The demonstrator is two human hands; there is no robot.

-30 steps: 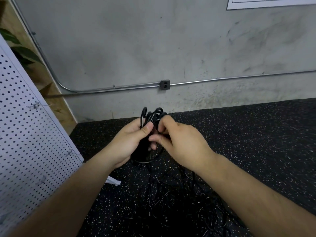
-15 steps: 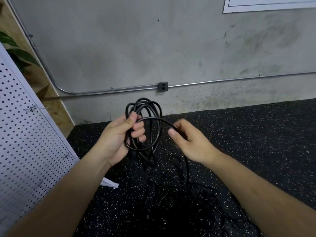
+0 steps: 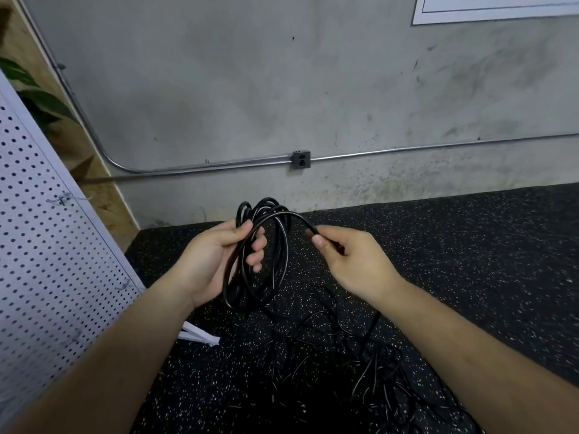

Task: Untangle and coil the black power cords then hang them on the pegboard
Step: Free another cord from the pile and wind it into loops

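Coiled black power cord (image 3: 266,255) held up right of the pegboard (image 3: 47,261), my left hand (image 3: 213,258) with fingers (image 3: 259,244) curled through its loops, my right hand (image 3: 354,261) farther from the pegboard, pinching the strand arcing off the coil, loose tangled cords (image 3: 344,364) heaped on the speckled floor (image 3: 470,261) right of the pegboard's foot

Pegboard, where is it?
In the head view, the white pegboard stands at the far left, beside the left hand holding the coil.
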